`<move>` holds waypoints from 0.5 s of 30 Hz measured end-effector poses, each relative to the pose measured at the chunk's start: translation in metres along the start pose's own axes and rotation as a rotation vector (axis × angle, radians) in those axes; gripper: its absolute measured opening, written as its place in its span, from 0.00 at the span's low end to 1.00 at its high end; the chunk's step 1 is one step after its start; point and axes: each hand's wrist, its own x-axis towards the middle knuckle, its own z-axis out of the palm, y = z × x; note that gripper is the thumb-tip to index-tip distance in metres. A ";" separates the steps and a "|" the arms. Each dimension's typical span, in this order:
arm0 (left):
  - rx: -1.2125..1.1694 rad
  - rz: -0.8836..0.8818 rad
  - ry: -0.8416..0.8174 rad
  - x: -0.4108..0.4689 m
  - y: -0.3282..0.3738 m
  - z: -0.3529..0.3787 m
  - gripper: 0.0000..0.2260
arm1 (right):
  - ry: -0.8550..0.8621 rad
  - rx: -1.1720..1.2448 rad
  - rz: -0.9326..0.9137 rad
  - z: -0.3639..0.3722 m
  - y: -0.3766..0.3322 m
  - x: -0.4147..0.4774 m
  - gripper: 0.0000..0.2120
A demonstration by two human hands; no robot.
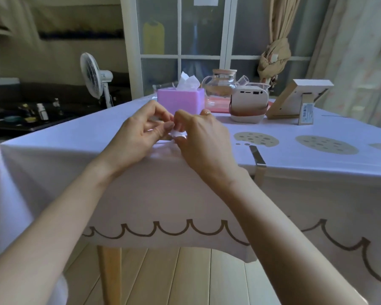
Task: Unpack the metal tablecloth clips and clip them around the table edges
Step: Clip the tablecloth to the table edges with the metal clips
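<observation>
Two bare forearms reach up from the bottom of the view toward the near edge of the table [53, 150], which is covered by a white tablecloth [158, 194] with a brown scalloped line along its hanging hem. At the far left, beyond the table, a white standing fan [94, 75] faces the room. Left of centre, the left hand [141, 130] hovers just above the table edge with its fingers curled and its thumb and forefinger pinched on a small clear wrapper [178, 133]. Touching it from the other side, the right hand [204, 137] has its fingertips closed on the same wrapper; what the wrapper holds is too hidden by the fingers to make out. Behind the hands stand a pink tissue box [180, 99], then a glass teapot [220, 84], a small white device [249, 104] and a picture frame [295, 97] seen from its back. Just right of the right wrist, one metal tablecloth clip [258, 158] is already seated over the near table edge, gripping the cloth, with brown dotted ovals printed on the tabletop beyond it.
</observation>
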 end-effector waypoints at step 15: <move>-0.196 -0.177 0.096 -0.001 0.011 0.007 0.16 | -0.019 0.355 0.050 -0.006 0.008 0.000 0.14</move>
